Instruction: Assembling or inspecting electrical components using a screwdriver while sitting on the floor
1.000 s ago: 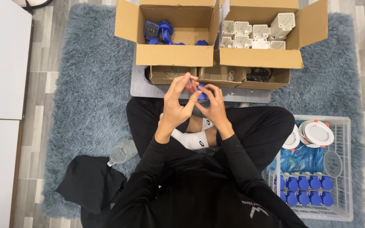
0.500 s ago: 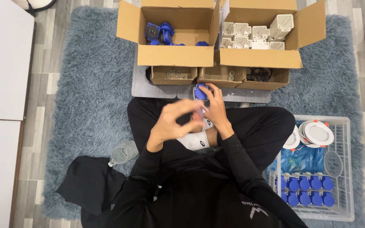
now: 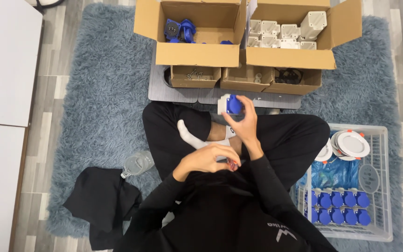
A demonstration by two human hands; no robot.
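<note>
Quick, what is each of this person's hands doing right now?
Left hand: fingers curled near the lap, on something small; what it is cannot be told.
Right hand: raised, closed on a blue and white socket part.

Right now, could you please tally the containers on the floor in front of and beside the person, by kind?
Large open cardboard boxes: 2
Small open cardboard boxes: 3
White basket: 1
Total: 6
</note>
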